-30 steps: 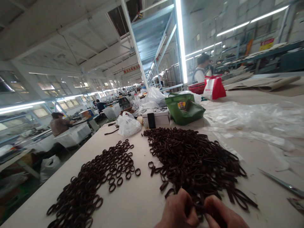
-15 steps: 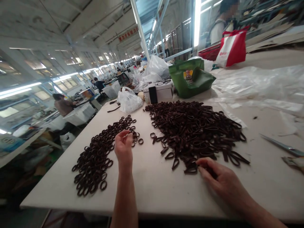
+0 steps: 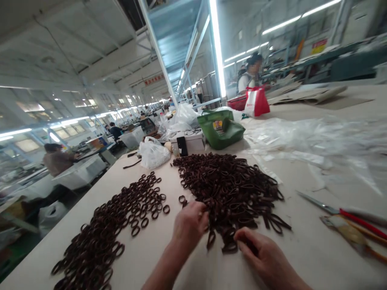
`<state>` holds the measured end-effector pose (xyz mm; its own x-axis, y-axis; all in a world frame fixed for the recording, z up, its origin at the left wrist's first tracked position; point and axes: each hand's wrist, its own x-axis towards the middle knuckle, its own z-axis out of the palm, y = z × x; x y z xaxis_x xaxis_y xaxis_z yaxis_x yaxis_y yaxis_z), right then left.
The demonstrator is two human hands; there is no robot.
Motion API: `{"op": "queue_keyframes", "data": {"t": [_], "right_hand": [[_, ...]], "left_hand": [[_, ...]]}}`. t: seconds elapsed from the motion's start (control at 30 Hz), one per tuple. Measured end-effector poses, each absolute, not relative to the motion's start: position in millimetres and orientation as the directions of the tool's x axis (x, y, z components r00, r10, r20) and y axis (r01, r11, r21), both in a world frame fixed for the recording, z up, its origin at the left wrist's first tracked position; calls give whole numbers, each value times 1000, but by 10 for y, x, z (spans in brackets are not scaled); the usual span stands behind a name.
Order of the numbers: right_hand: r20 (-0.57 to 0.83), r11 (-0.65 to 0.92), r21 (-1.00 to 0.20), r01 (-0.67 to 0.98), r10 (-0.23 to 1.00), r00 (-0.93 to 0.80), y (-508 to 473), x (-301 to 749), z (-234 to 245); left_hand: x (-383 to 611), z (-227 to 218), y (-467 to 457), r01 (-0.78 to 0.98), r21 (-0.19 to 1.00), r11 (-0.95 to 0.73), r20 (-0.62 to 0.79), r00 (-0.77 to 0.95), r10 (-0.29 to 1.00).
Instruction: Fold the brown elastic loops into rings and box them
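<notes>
My left hand (image 3: 190, 223) is at the left edge of a heap of dark brown flattened strap loops (image 3: 223, 185). Its fingers are curled together, and they hide whatever is between them. My right hand (image 3: 261, 251) pinches at the heap's front edge, its fingertips on a dark brown strap loop (image 3: 229, 245). A single narrow loop (image 3: 211, 240) lies on the table between the two hands. To the left, small round dark brown rings (image 3: 99, 227) are spread in a long band.
On the pale table (image 3: 145, 257), scissors (image 3: 320, 204) and a red-handled tool (image 3: 363, 223) lie at right. Behind the heap stand a green bag (image 3: 222, 131), a black phone (image 3: 182, 146) and a white plastic bag (image 3: 154, 153). Clear plastic sheeting (image 3: 317, 137) covers the right side. A person (image 3: 250, 74) is beyond.
My left hand has moved right, from the rings to the heap of strap loops. My right hand stays at the heap's front edge. The camera view has shifted to the right and up.
</notes>
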<state>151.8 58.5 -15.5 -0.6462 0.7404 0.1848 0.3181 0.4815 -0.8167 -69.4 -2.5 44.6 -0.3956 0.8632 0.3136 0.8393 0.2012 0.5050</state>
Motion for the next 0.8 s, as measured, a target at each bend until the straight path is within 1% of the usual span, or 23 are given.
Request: {"op": "queue_keyframes", "data": {"t": [0.07,0.1,0.13,0.17,0.23,0.4,0.5,0.53,0.57,0.63,0.7,0.73,0.8], "right_hand": [[196,492,-807,326,744,-639,593,1503,-169],[193,491,-807,329,745,-639,595,1498,-175],[190,489,-807,331,746,-638,596,1494,-181],[184,485,-808,334,746,-640,594,1491,-186],[173,480,-809,340,746,-643,590,1487,-190],[164,477,-808,347,746,-645,588,1492,-178],[161,468,-815,341,749,-643,593,1497,-175],[162,457,-826,329,752,-639,594,1498,-177],[165,442,-841,312,759,-630,594,1499,-183],[179,399,-881,254,779,-601,592,1501,-204],[177,322,-934,153,792,-585,593,1505,-236],[167,270,-958,91,791,-588,595,1509,-253],[138,158,-987,-22,773,-619,601,1519,-281]], "left_hand": [[-1023,383,176,884,327,335,229,-418,879],[-1172,333,251,880,249,405,203,-456,866],[-1298,272,307,875,204,439,138,-470,872],[-1394,205,344,874,182,451,101,-473,875],[-1493,73,374,875,183,448,55,-464,884],[-1490,-70,356,868,202,454,101,-479,872],[-1461,1,337,850,292,438,125,-488,864],[-1428,39,326,838,344,422,132,-489,862],[-1373,78,311,816,423,394,138,-487,862],[-1185,137,270,712,636,297,128,-477,870],[-899,148,219,546,823,157,128,-449,884],[-736,132,193,480,873,86,144,-423,894],[-423,71,150,455,888,-67,239,-331,913]]}}
